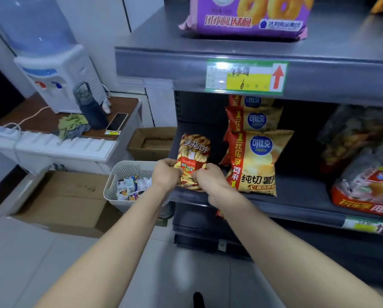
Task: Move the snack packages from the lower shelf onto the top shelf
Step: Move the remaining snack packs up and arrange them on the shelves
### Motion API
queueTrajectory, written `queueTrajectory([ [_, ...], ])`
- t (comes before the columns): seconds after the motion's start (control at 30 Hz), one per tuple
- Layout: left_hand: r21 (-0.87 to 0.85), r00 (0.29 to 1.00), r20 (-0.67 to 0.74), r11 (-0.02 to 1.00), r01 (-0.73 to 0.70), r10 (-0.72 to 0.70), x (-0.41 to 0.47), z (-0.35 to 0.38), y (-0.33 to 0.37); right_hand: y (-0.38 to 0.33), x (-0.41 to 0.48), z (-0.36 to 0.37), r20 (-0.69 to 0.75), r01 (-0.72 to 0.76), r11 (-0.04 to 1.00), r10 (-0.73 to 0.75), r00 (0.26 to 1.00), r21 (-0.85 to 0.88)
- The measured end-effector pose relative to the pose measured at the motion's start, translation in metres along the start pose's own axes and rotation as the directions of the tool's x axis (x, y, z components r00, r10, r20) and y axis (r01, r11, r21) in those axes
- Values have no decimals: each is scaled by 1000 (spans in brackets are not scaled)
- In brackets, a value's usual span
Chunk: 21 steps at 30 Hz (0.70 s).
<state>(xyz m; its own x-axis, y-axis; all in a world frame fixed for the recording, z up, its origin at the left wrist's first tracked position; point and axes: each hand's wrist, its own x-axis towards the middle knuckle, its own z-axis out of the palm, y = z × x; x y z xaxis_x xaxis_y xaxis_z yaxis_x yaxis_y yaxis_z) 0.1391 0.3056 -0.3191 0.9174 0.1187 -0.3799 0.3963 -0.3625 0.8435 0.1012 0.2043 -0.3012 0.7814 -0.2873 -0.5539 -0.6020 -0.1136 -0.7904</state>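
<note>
Red-and-gold snack packet [194,152] stands upright at the lower shelf [297,201], its lower part pinched from both sides: left hand [166,172] on its left edge, right hand [210,181] on its right. Just right of the right hand lean yellow chip bags [255,161], which could topple if brushed. Above the hands the top shelf [155,41] juts out; clipping it might drop the packet into the basket [124,172] below the left hand.

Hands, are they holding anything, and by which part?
The left hand and right hand grip the red-gold snack bag by its lower part, one each side.
</note>
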Motion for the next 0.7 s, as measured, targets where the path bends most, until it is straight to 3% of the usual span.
queueTrajectory([
  [0.23,-116,992,-99,989,-88,77,-68,-20,4,5,-64,-11,62,130,986,-137,989,108],
  [0.43,-150,980,-83,970,-190,179,-185,-2,5,45,-157,-70,85,206,955,-228,970,212],
  [0.7,-112,944,15,938,-327,331,-306,64,17,109,-244,-167,-159,341,915,-312,937,214],
])
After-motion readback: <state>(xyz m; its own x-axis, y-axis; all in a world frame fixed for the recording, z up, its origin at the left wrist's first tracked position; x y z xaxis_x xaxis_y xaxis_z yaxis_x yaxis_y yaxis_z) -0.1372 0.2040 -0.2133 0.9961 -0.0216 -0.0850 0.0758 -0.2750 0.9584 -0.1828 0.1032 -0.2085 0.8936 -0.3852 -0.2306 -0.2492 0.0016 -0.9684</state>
